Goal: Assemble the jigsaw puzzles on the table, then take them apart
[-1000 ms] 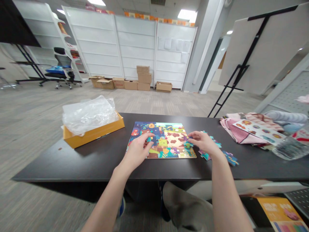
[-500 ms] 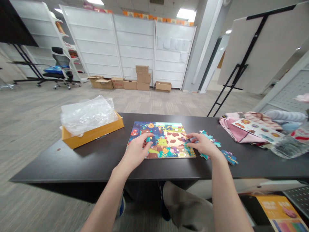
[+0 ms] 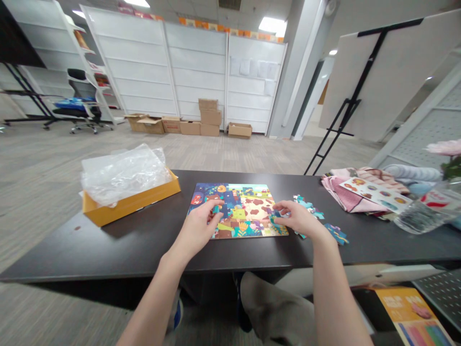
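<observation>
A colourful jigsaw puzzle (image 3: pixel 248 229) lies on the dark table, with a spotted cow in its right half and a dark blue area at its left. Over its left half, my left hand (image 3: pixel 201 221) pinches a small teal puzzle piece (image 3: pixel 216 209) between thumb and fingers. My right hand (image 3: pixel 297 218) is at the puzzle's right edge, thumb and fingers apart, fingertips over or touching the picture. Loose puzzle pieces (image 3: pixel 312 206) lie just beyond that hand, and a blue clump of pieces (image 3: pixel 336 234) sits by my right wrist.
A yellow box (image 3: pixel 133 204) full of clear plastic wrap (image 3: pixel 124 173) stands at the table's left. On the right are folded pink cloths (image 3: pixel 338 194), a sticker sheet (image 3: pixel 374 193) and a clear plastic bottle (image 3: pixel 418 214). An orange package (image 3: pixel 406 307) rests below the table's right side.
The view has shifted slightly, so most things sit a little further left. My right hand's fingers are a bit more curled at the puzzle's edge. My left hand stays over the puzzle's left half.
</observation>
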`<action>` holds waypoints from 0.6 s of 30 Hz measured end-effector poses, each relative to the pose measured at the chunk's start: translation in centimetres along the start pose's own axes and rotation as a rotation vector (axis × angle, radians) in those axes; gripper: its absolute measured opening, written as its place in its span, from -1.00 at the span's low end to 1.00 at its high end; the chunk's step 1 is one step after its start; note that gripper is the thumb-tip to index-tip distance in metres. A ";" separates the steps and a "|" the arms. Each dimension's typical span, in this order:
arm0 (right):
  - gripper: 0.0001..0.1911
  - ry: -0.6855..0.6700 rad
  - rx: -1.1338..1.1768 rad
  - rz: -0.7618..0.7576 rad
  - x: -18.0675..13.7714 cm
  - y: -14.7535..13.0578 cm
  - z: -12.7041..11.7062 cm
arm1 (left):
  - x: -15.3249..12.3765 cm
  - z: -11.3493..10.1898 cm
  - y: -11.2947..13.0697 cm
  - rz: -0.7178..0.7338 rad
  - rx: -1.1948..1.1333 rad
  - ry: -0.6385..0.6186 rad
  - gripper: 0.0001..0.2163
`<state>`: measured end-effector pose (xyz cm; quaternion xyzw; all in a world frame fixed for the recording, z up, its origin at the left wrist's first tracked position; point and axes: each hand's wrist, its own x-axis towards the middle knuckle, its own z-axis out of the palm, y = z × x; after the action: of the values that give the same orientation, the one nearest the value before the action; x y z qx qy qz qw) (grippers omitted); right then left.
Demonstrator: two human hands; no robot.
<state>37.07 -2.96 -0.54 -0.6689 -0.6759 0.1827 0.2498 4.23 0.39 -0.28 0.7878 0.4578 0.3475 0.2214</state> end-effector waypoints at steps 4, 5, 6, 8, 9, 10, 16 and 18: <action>-0.69 -0.003 0.013 0.009 -0.5 -0.7 -0.7 | 0.0 0.0 -0.1 -0.002 -0.016 0.007 -0.71; -0.70 0.039 0.018 0.021 -0.6 -0.5 -1.1 | 0.0 0.0 -0.1 -0.001 -0.020 0.007 -0.72; -0.71 0.106 0.011 0.047 -0.6 -0.1 -1.6 | 0.0 0.0 -0.2 -0.001 -0.022 0.008 -0.72; -0.71 0.288 -0.062 0.154 -0.7 1.2 -2.7 | -0.1 -0.1 -0.2 0.000 -0.024 0.010 -0.72; -0.70 0.378 -0.127 0.235 -0.9 2.2 -3.2 | -0.1 -0.2 -0.2 0.000 -0.024 0.013 -0.72; -0.68 0.445 -0.196 0.311 -1.0 3.3 -3.6 | -0.1 -0.2 -0.1 0.000 -0.025 0.015 -0.72; -0.47 0.395 -0.454 0.589 -1.9 8.2 -4.0 | 0.1 -0.2 0.1 0.006 -0.031 0.017 -0.72; -0.41 0.368 -0.464 0.601 -1.6 8.7 -3.5 | 0.1 -0.1 0.2 0.008 -0.019 0.013 -0.72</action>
<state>46.15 -4.54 -2.88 -0.8962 -0.4181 -0.0318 0.1447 4.30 0.41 -0.08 0.7852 0.4528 0.3580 0.2243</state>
